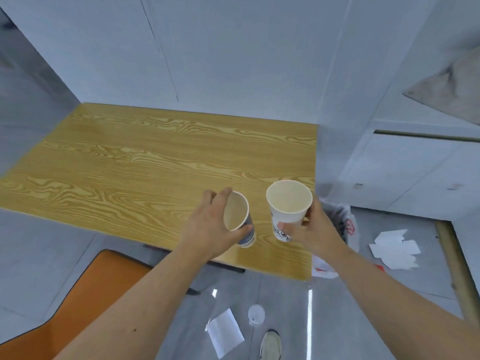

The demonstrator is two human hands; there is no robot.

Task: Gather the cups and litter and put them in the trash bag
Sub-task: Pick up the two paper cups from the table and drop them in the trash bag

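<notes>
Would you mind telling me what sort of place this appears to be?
Probably an office break area or canteen corner: a wood-grain table against plain panel walls, an orange chair on a grey tiled floor, and a trash bag beside the table.

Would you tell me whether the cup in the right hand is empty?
Empty: the cup in the right hand shows bare pale walls, no liquid.

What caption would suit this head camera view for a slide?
Each hand, left hand and right hand, holds a paper cup over the wooden table; trash bag and paper litter wait nearby.
</notes>
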